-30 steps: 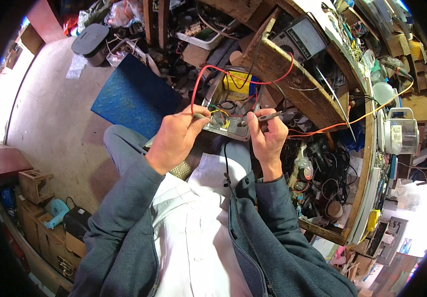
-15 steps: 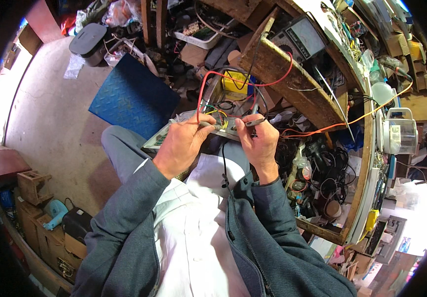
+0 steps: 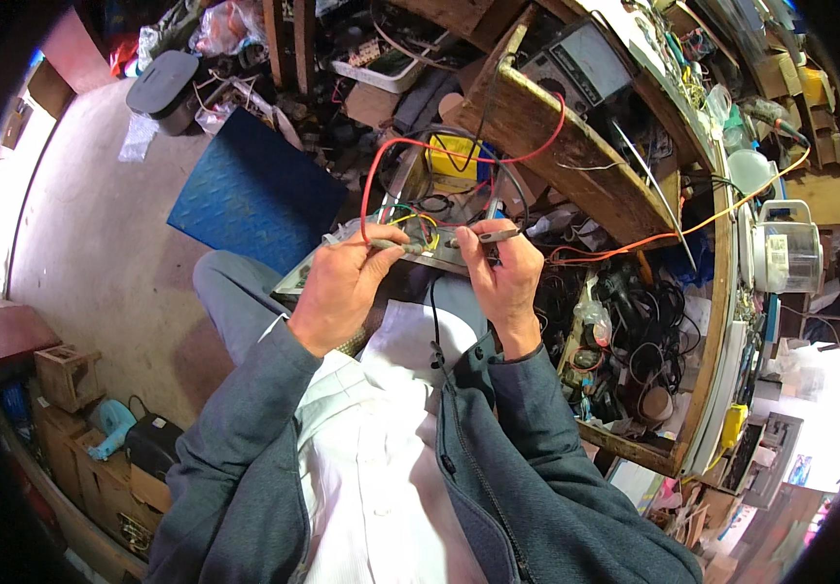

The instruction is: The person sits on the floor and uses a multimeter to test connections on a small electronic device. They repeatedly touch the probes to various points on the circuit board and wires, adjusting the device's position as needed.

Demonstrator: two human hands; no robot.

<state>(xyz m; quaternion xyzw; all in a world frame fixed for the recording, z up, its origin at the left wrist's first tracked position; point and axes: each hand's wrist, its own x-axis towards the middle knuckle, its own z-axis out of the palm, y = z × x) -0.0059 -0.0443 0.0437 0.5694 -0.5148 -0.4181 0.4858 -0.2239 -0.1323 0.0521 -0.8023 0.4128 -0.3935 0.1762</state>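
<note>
My left hand is closed on a slim grey test probe with a red lead. Its tip points right, towards yellow and green wires inside an opened metal equipment case at my lap. Whether the tip touches anything is too small to tell. In my right hand, thumb and fingers pinch a second grey probe, whose black lead curves up behind. A yellow block sits at the far end of the case. An analog multimeter stands beyond, to the right.
A wooden board slants across the upper right. Tangled black cables fill a wooden-framed bin at my right. A blue textured mat lies to the left, near a grey lidded bin. An orange cord crosses to the right.
The whole view has shifted slightly to the left. Both hands keep their probes over the case, with only small movements.
</note>
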